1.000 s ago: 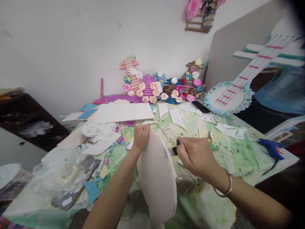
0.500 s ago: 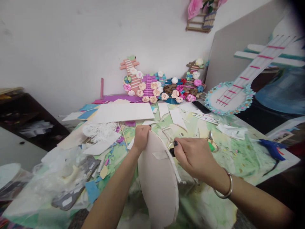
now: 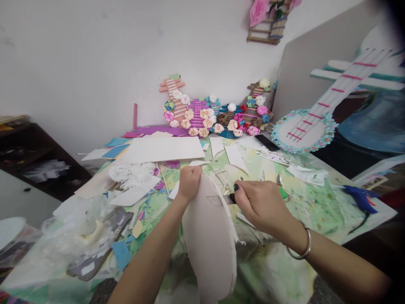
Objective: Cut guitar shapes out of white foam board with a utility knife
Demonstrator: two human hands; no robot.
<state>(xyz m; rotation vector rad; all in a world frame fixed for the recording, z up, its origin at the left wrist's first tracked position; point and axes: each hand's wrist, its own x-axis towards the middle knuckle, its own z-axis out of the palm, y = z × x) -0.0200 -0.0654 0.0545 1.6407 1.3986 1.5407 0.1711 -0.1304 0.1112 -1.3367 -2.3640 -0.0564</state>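
Note:
A rounded white foam board shape (image 3: 209, 236) stands on edge in front of me. My left hand (image 3: 188, 182) is closed on its top edge. My right hand (image 3: 259, 202) is closed around a craft knife (image 3: 230, 198), whose blade meets the board's right edge near a small rectangular cut. A thin strip of trimmed foam (image 3: 234, 223) hangs off that right edge. A silver bangle (image 3: 300, 247) circles my right wrist.
Paper scraps and white sheets (image 3: 164, 148) litter the green table cover (image 3: 313, 207). Scissors with a green handle (image 3: 282, 189) lie behind my right hand. Flower-decorated guitar crafts (image 3: 215, 114) lean on the wall, a large white guitar (image 3: 303, 126) at right, a blue glue gun (image 3: 360, 196) far right.
The board has tilted slightly between frames, and my right hand with the knife has shifted a little up and along the board's right edge. My left hand has stayed on the top edge.

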